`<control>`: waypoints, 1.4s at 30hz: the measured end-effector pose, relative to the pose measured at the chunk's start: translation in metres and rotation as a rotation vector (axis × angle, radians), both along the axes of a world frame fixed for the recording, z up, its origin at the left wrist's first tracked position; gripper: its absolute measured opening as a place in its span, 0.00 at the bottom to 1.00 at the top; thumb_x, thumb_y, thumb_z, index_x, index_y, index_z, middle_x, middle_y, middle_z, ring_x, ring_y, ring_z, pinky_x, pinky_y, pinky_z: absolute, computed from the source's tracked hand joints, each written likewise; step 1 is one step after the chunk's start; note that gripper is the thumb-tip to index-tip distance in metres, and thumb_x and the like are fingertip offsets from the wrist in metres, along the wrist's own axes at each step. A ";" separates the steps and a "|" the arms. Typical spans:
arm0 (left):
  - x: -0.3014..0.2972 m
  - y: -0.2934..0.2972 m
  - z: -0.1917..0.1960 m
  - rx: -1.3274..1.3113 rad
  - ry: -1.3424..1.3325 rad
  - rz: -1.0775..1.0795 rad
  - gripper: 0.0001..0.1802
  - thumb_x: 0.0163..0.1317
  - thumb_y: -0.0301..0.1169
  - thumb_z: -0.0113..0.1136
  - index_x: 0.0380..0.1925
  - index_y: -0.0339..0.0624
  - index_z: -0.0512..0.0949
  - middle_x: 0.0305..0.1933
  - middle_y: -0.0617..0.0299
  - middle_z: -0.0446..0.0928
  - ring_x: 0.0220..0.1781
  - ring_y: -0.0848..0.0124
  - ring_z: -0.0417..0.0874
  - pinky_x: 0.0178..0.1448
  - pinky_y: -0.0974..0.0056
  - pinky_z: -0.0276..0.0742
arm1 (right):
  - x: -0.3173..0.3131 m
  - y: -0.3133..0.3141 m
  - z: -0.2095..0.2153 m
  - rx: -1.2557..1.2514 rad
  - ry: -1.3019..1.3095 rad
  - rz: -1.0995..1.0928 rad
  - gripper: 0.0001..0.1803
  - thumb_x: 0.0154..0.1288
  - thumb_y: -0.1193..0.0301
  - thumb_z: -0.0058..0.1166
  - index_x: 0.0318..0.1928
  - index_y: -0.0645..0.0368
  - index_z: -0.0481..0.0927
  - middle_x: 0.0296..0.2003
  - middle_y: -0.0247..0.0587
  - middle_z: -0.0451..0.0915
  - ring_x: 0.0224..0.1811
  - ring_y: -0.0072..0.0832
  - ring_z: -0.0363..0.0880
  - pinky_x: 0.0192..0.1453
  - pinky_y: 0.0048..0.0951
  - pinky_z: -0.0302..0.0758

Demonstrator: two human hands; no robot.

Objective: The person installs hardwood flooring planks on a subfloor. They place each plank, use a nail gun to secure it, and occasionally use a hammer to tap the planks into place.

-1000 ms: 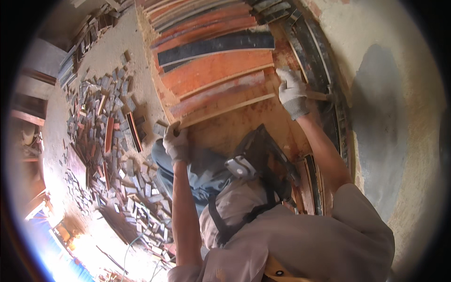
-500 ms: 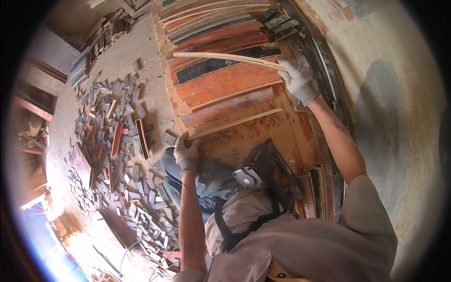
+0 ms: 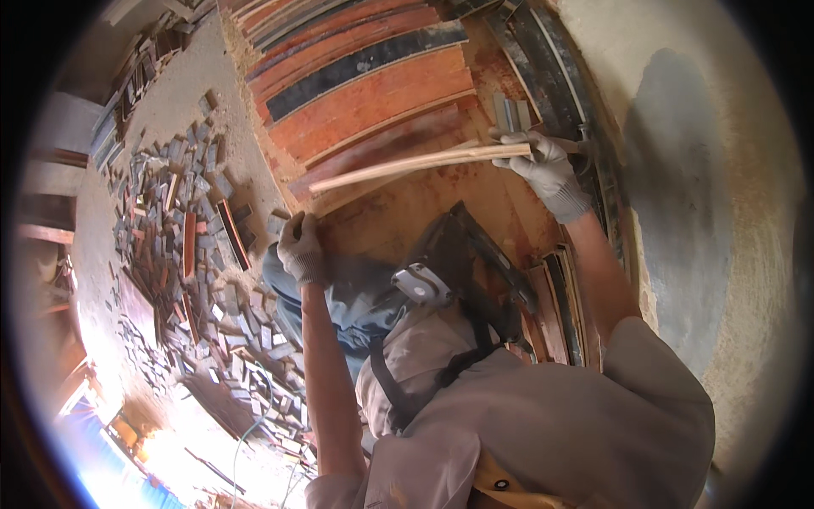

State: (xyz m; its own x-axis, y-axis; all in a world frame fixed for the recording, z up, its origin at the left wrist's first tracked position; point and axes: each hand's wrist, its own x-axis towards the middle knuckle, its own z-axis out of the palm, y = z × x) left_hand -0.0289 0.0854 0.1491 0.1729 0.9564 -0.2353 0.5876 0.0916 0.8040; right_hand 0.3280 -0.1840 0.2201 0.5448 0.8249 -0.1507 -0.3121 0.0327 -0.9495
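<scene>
My right hand point(image 3: 543, 165), in a pale work glove, is closed on the right end of a long, narrow wooden strip point(image 3: 415, 165) with a light layered edge. The strip is raised above the brown board surface and slopes down toward its far left end. My left hand point(image 3: 301, 248), also gloved, is at the board's left edge by my knee. Its fingers are curled closed beside the left end of another thin pale strip point(image 3: 360, 202), partly hidden behind the raised one. What they grip, if anything, cannot be made out.
Red-orange planks point(image 3: 381, 106) and a black plank point(image 3: 365, 69) lie side by side ahead. Many small cut blocks point(image 3: 203, 182) litter the floor at left. Upright strips point(image 3: 560, 293) stand right of my lap. A dark metal rail point(image 3: 560, 68) runs along the wall point(image 3: 678, 170).
My right hand has brought its wooden strip nearer, from above the black plank to below the red planks. The view has shifted; my left hand stays near the board's left edge.
</scene>
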 end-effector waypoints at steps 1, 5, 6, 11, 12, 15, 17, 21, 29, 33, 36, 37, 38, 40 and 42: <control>0.000 0.001 0.002 0.014 0.008 -0.003 0.19 0.65 0.37 0.72 0.48 0.34 0.88 0.42 0.55 0.90 0.43 0.70 0.87 0.53 0.65 0.82 | -0.002 -0.008 -0.002 0.008 0.019 0.032 0.18 0.71 0.86 0.57 0.60 0.65 0.80 0.62 0.52 0.82 0.60 0.39 0.85 0.68 0.40 0.84; 0.000 0.002 0.003 0.015 -0.010 0.009 0.18 0.64 0.37 0.73 0.48 0.35 0.89 0.41 0.56 0.90 0.42 0.71 0.87 0.52 0.66 0.82 | -0.015 -0.035 -0.007 -0.062 0.667 -0.121 0.22 0.73 0.82 0.56 0.65 0.71 0.74 0.66 0.55 0.77 0.65 0.43 0.81 0.73 0.43 0.80; 0.000 0.002 0.002 0.006 -0.022 0.033 0.18 0.64 0.36 0.74 0.47 0.35 0.89 0.40 0.56 0.90 0.41 0.71 0.87 0.51 0.66 0.83 | -0.019 -0.036 -0.009 -0.161 0.701 -0.163 0.24 0.75 0.78 0.56 0.67 0.72 0.71 0.62 0.54 0.79 0.66 0.43 0.79 0.75 0.42 0.78; 0.000 0.005 -0.008 -0.030 -0.035 0.034 0.19 0.63 0.37 0.75 0.48 0.35 0.89 0.42 0.56 0.90 0.42 0.71 0.87 0.52 0.66 0.83 | -0.034 -0.028 -0.022 -0.474 0.512 -0.439 0.25 0.73 0.81 0.56 0.68 0.73 0.70 0.59 0.53 0.79 0.65 0.42 0.79 0.74 0.39 0.78; -0.001 0.006 -0.009 -0.034 0.001 0.044 0.20 0.62 0.38 0.76 0.49 0.35 0.89 0.42 0.56 0.90 0.42 0.71 0.87 0.52 0.65 0.83 | -0.035 -0.027 -0.022 -0.427 0.499 -0.449 0.25 0.73 0.82 0.56 0.68 0.73 0.70 0.59 0.52 0.79 0.64 0.41 0.79 0.73 0.38 0.79; -0.004 0.007 -0.009 -0.001 -0.001 0.056 0.21 0.60 0.39 0.77 0.47 0.34 0.89 0.41 0.56 0.90 0.42 0.69 0.88 0.52 0.64 0.83 | -0.034 -0.028 -0.022 -0.312 0.421 -0.370 0.28 0.73 0.81 0.57 0.70 0.74 0.67 0.60 0.50 0.78 0.60 0.36 0.81 0.68 0.37 0.84; -0.003 0.006 -0.007 0.042 0.002 0.068 0.22 0.59 0.40 0.78 0.45 0.33 0.89 0.39 0.56 0.90 0.41 0.68 0.88 0.52 0.64 0.83 | -0.033 -0.028 -0.023 -0.370 0.431 -0.358 0.27 0.74 0.81 0.56 0.71 0.73 0.67 0.60 0.50 0.78 0.60 0.36 0.81 0.69 0.38 0.83; 0.000 0.005 -0.003 -0.011 0.134 0.141 0.22 0.56 0.41 0.79 0.40 0.32 0.89 0.37 0.55 0.90 0.40 0.66 0.89 0.52 0.63 0.84 | -0.032 -0.022 -0.025 -0.418 0.491 -0.330 0.24 0.77 0.78 0.52 0.71 0.67 0.70 0.60 0.46 0.79 0.62 0.39 0.80 0.71 0.44 0.79; 0.002 0.003 -0.005 -0.042 0.044 0.275 0.15 0.58 0.37 0.74 0.37 0.35 0.91 0.29 0.59 0.89 0.31 0.74 0.86 0.41 0.65 0.83 | -0.034 -0.001 -0.029 -0.446 0.241 -0.338 0.24 0.80 0.72 0.52 0.71 0.66 0.71 0.61 0.43 0.79 0.60 0.35 0.81 0.61 0.39 0.86; -0.001 0.000 -0.004 -0.192 -0.143 0.287 0.14 0.62 0.36 0.72 0.39 0.35 0.91 0.30 0.60 0.88 0.31 0.74 0.84 0.42 0.66 0.82 | -0.041 0.013 -0.043 -0.368 0.277 -0.401 0.23 0.76 0.77 0.56 0.68 0.67 0.74 0.56 0.44 0.81 0.54 0.34 0.84 0.48 0.35 0.93; -0.004 0.001 -0.002 0.009 0.061 0.185 0.15 0.63 0.36 0.72 0.40 0.33 0.91 0.35 0.56 0.90 0.37 0.72 0.87 0.48 0.65 0.82 | -0.042 0.025 -0.051 -0.328 0.282 -0.434 0.23 0.74 0.77 0.58 0.67 0.67 0.76 0.55 0.44 0.81 0.52 0.32 0.85 0.43 0.32 0.94; -0.004 0.002 -0.003 -0.025 0.059 0.180 0.15 0.63 0.36 0.72 0.40 0.33 0.91 0.36 0.57 0.90 0.37 0.72 0.87 0.47 0.66 0.82 | -0.042 0.029 -0.052 -0.346 0.278 -0.464 0.22 0.74 0.77 0.58 0.66 0.68 0.76 0.54 0.43 0.81 0.51 0.32 0.85 0.42 0.32 0.94; -0.005 0.003 -0.003 -0.033 0.056 0.178 0.15 0.63 0.36 0.72 0.40 0.33 0.91 0.36 0.57 0.90 0.37 0.72 0.86 0.47 0.66 0.82 | -0.041 0.033 -0.053 -0.364 0.270 -0.500 0.22 0.73 0.77 0.59 0.65 0.68 0.77 0.54 0.43 0.82 0.50 0.31 0.85 0.40 0.31 0.94; -0.006 0.006 -0.005 -0.120 -0.023 0.230 0.15 0.63 0.36 0.72 0.40 0.33 0.91 0.36 0.58 0.90 0.36 0.73 0.86 0.46 0.67 0.82 | -0.039 0.041 -0.054 -0.345 0.277 -0.503 0.20 0.73 0.77 0.60 0.63 0.69 0.78 0.52 0.42 0.82 0.47 0.30 0.86 0.40 0.31 0.94; -0.007 0.009 -0.005 -0.140 -0.076 0.246 0.15 0.63 0.35 0.72 0.41 0.33 0.91 0.36 0.59 0.90 0.36 0.73 0.86 0.46 0.67 0.82 | -0.039 0.045 -0.054 -0.358 0.266 -0.491 0.23 0.73 0.77 0.60 0.65 0.70 0.75 0.54 0.43 0.81 0.47 0.31 0.86 0.40 0.31 0.94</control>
